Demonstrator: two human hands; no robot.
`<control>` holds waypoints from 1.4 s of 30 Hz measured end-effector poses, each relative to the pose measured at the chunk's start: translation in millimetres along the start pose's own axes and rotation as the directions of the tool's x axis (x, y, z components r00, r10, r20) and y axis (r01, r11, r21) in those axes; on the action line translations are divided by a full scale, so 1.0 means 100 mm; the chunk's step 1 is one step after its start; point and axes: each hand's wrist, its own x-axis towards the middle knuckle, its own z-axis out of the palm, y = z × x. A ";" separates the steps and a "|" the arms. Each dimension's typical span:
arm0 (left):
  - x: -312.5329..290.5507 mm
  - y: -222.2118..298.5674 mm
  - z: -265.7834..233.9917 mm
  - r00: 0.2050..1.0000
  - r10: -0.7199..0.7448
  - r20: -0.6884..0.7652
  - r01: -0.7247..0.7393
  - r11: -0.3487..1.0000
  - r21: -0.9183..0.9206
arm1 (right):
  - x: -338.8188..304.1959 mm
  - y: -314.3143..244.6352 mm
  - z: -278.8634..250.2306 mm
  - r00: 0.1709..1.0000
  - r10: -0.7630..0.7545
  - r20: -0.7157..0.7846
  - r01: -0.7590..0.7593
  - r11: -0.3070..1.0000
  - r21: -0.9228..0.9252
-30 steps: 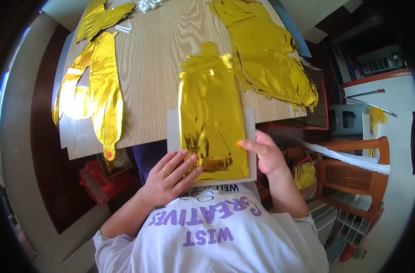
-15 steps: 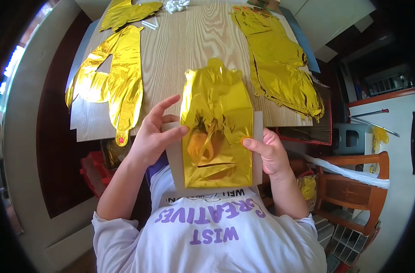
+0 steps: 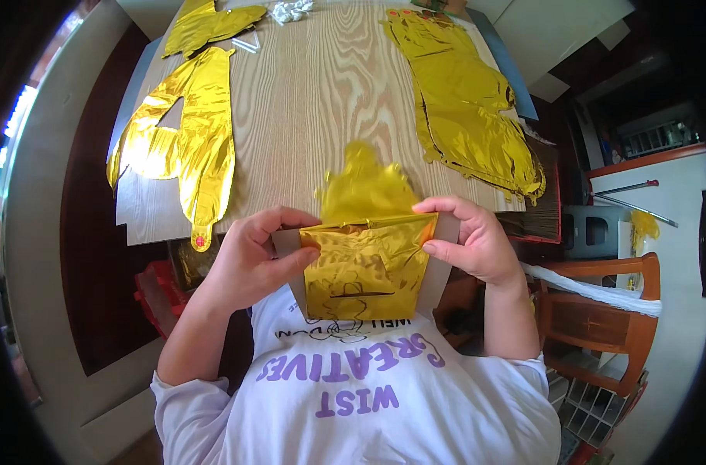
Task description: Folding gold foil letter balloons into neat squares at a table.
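In front of my chest I hold a flat gold foil balloon (image 3: 368, 267) together with a pale card (image 3: 446, 232) that lies behind it. The foil bends at the card's upper edge, and its rounded, tabbed end sticks out beyond, over the table side. My left hand (image 3: 264, 252) pinches the left edge, thumb on the foil and fingers mostly behind the card. At the right edge my right hand (image 3: 473, 240) grips foil and card between thumb and forefinger.
On the wooden table (image 3: 314, 101) lie a gold foil balloon with a triangular hole (image 3: 206, 147), another gold balloon (image 3: 202, 27), a large gold foil sheet (image 3: 465, 101), white straws (image 3: 247, 45) and a white bundle (image 3: 291, 12). A wooden chair (image 3: 589, 333) stands at right.
The foil's far part has folded down away from me over the card's edge. My right hand has slid up its side, and my left fingers have closed in on the edge.
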 end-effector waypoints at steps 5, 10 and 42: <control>-0.04 -0.05 -0.03 0.992 0.122 0.013 -0.122 0.976 0.182 | -0.05 0.04 -0.03 0.990 0.144 0.009 -0.141 0.949 0.281; -0.01 -0.17 0.16 0.993 0.117 -0.036 -0.122 0.923 -0.365 | 0.02 0.07 -0.02 0.975 0.214 -0.058 -0.183 0.925 0.332; 0.94 0.18 -0.11 0.968 0.234 -0.095 -0.002 0.383 0.924 | -0.26 0.75 0.59 0.803 0.247 -0.542 -0.135 0.962 0.238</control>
